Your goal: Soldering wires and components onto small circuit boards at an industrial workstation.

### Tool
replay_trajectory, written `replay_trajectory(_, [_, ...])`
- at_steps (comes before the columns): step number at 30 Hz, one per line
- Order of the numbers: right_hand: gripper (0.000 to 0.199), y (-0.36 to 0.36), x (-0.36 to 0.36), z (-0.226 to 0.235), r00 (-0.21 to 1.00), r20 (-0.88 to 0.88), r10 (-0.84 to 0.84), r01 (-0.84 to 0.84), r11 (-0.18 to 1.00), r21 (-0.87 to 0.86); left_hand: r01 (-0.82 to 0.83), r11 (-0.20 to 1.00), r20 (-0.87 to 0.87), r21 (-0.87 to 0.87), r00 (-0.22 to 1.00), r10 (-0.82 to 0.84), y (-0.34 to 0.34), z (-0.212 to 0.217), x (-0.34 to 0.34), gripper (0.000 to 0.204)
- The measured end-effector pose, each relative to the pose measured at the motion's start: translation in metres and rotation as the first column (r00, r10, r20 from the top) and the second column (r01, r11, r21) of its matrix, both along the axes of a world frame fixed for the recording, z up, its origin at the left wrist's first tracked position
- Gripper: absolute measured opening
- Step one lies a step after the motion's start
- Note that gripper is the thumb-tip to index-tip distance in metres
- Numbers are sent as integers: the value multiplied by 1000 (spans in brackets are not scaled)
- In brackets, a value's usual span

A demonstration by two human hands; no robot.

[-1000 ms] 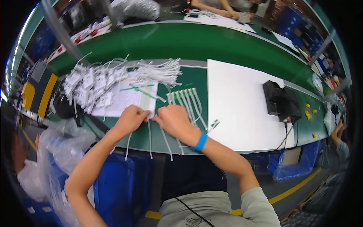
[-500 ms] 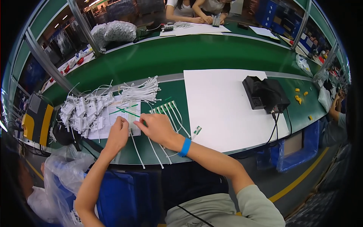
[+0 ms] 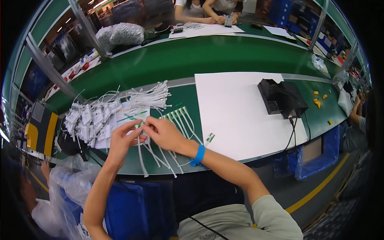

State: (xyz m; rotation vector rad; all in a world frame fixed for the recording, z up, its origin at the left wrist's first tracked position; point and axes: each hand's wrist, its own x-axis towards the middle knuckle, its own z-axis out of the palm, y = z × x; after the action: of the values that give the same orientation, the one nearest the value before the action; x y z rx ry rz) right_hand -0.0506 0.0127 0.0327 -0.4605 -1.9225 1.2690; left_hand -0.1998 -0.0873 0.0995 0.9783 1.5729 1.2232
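At the centre of the frame we see a large white sheet lying on the green desk. A black boxy device sits on the sheet's right edge. Small yellow pieces lie further right. Clear plastic bags rest upper left.

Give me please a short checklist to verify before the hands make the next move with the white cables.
1. Both hands on the work: left hand and right hand meet over one white cable: ok.
2. Firm pinch on the cable: fingers hide it: cannot tell.
3. Finished cables lie in a neat row: ok.
4. Supply at hand: cable pile lies just left of the hands: ok.
5. White sheet has bare room for laying parts: ok.
6. Black device stands apart from the hands: ok.
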Motion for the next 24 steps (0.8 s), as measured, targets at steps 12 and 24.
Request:
replay_trajectory(12, [29,3,-1,13,948,-147,283,-319,825,-467,47,996,21,75,999,-49,-7,-5,-7,33])
replay_trajectory(24, [19,-28,-24,-3,994,-18,-111,101,813,574,34,992,-149,120,989,-16,-6,-13,19,46])
